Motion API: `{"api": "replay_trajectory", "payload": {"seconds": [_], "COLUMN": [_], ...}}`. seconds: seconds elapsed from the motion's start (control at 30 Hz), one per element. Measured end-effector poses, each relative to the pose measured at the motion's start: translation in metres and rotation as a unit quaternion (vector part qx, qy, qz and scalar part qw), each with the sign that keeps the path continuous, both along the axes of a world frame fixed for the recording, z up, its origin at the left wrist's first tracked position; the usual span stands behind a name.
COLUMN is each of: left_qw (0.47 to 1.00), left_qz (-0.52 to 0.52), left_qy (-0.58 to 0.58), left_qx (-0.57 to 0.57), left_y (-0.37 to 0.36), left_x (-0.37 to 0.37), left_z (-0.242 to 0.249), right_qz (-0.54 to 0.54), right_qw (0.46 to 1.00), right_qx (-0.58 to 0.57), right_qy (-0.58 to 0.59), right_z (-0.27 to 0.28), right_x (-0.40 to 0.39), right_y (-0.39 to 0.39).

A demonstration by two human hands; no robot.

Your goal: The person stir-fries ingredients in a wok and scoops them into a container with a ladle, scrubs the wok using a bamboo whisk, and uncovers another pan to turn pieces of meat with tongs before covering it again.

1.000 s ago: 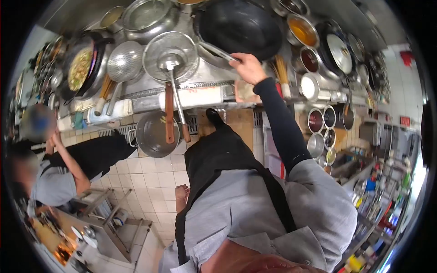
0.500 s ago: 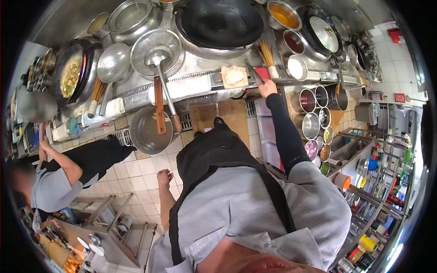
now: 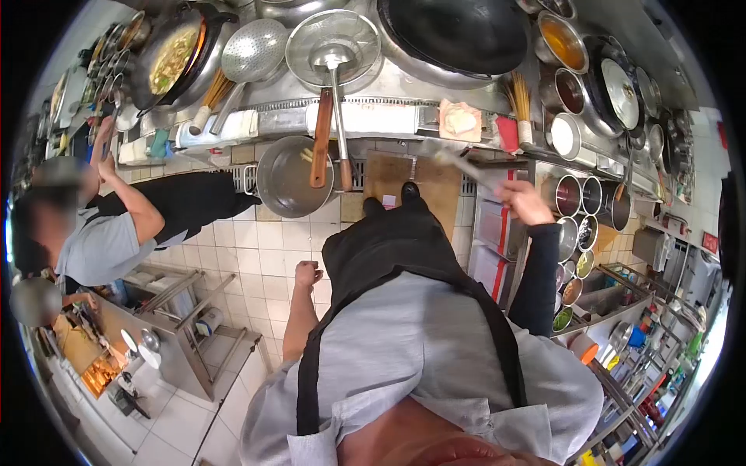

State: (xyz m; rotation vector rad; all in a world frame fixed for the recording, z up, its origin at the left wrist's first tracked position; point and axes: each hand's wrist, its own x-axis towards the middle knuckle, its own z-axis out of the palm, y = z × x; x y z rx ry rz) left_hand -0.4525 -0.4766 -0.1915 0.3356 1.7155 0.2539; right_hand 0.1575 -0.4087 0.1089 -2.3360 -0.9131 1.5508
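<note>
My right hand point(image 3: 527, 203) is closed round the handle of a long metal utensil point(image 3: 466, 166), whose blurred far end hangs over the counter's front edge, below a folded pinkish cloth point(image 3: 461, 121). A red cloth point(image 3: 507, 134) lies near it on the edge. My left hand point(image 3: 308, 273) hangs low over the tiled floor with its fingers curled; no object shows in it. Ahead of me a large black wok point(image 3: 454, 35) sits on the stove. A strainer with a ladle point(image 3: 332, 58) rests to its left.
A co-worker point(image 3: 116, 225) stands at the left near a wok of food point(image 3: 172, 62). A deep pan point(image 3: 295, 182) hangs at the counter front. Metal containers of ingredients point(image 3: 567, 194) stand at the right, beside a rack point(image 3: 622, 311). Bamboo brushes point(image 3: 519, 101) stand by the wok.
My right hand has lifted the utensil off the counter edge and drawn it back towards me. The whole view has shifted, and the co-worker's hands have moved.
</note>
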Motion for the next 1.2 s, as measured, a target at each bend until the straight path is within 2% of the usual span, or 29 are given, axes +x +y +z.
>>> {"api": "replay_trajectory", "payload": {"seconds": [0.03, 0.07, 0.13, 0.2, 0.37, 0.43, 0.53, 0.6, 0.7, 0.73, 0.77, 0.8, 0.87, 0.93, 1.0, 1.13, 1.17, 1.2], "left_qw": [1.000, 1.000, 1.000, 1.000, 0.999, 0.998, 0.997, 0.997, 0.997, 0.997, 0.995, 0.994, 0.994, 0.993, 0.995, 0.997, 0.997, 0.997], "left_qz": [-0.021, -0.017, -0.008, 0.004, 0.023, 0.024, 0.036, 0.044, -0.016, -0.052, -0.088, -0.101, -0.101, -0.073, -0.063, -0.018, 0.012, 0.023], "left_qy": [0.005, 0.009, 0.017, 0.012, 0.026, 0.041, 0.049, 0.060, 0.065, 0.040, 0.014, 0.022, 0.050, 0.089, 0.079, 0.080, 0.071, 0.071], "left_qx": [-0.017, -0.018, -0.019, -0.001, 0.039, 0.052, 0.049, 0.029, 0.037, 0.038, 0.041, 0.021, -0.011, -0.037, -0.016, 0.002, 0.015, 0.013], "left_y": [-0.009, -0.013, -0.018, -0.017, -0.018, -0.022, -0.037, -0.050, -0.081, -0.103, -0.128, -0.126, -0.116, -0.095, -0.097, -0.087, -0.085, -0.080], "left_x": [-0.003, -0.005, -0.008, -0.008, -0.014, -0.017, -0.022, -0.021, -0.034, -0.047, -0.067, -0.060, -0.039, -0.003, -0.009, -0.019, -0.020, -0.019], "left_z": [-0.006, -0.009, -0.012, -0.001, 0.016, 0.023, 0.033, 0.045, 0.036, 0.021, -0.006, 0.002, 0.034, 0.086, 0.079, 0.063, 0.059, 0.061], "right_qz": [0.002, 0.017, -0.048, -0.177, -0.278, -0.334, -0.396, -0.422, -0.396, -0.390, -0.353, -0.366, -0.305, -0.273, -0.210, -0.147, -0.235, -0.259], "right_qw": [0.997, 0.993, 0.962, 0.897, 0.814, 0.776, 0.751, 0.764, 0.756, 0.750, 0.773, 0.773, 0.781, 0.839, 0.892, 0.889, 0.837, 0.820], "right_qx": [-0.057, -0.048, -0.052, -0.114, -0.122, -0.133, -0.135, -0.087, -0.125, -0.139, -0.152, -0.169, -0.182, -0.112, -0.081, -0.129, -0.177, -0.183], "right_qy": [0.053, 0.110, 0.262, 0.388, 0.494, 0.518, 0.510, 0.480, 0.506, 0.516, 0.505, 0.489, 0.513, 0.457, 0.391, 0.415, 0.461, 0.476], "right_z": [-0.010, -0.034, -0.106, -0.166, -0.245, -0.257, -0.267, -0.248, -0.279, -0.284, -0.295, -0.286, -0.327, -0.347, -0.345, -0.348, -0.352, -0.356], "right_x": [-0.019, -0.033, -0.063, -0.106, -0.204, -0.232, -0.255, -0.264, -0.272, -0.276, -0.281, -0.284, -0.298, -0.316, -0.322, -0.326, -0.329, -0.328], "right_y": [0.005, 0.012, 0.020, 0.033, 0.078, 0.102, 0.141, 0.160, 0.181, 0.185, 0.189, 0.188, 0.179, 0.170, 0.155, 0.135, 0.142, 0.149]}}
